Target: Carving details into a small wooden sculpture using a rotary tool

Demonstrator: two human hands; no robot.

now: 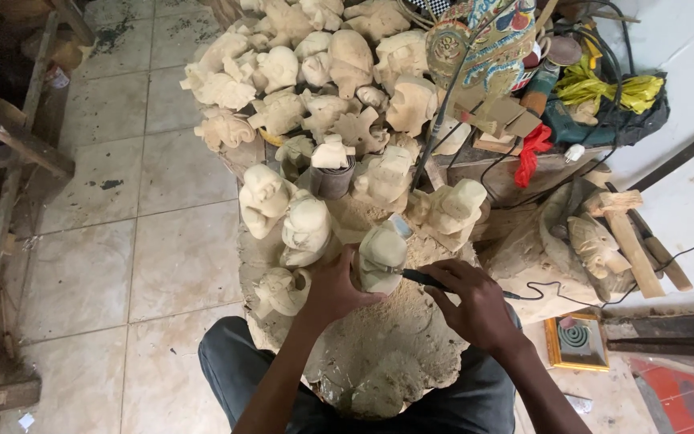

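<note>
Carving (381, 255) on dusty stump (379, 354), pale tiled floor (162, 209) around.

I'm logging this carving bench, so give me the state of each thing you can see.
Left hand: gripping the pale figure.
Figure: upright, held on the dusty block.
Right hand: holding the corded tool.
Tool: tip against the figure.
Pile of carvings: heaped, unpainted.

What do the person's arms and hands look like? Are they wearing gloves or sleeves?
No gloves and no sleeves show. Both forearms are bare from the bottom edge of the picture up to the wrists. The left hand and the right hand are bare too, with no watch, ring or bracelet that I can see. Dark grey trousers cover the legs below.
</note>
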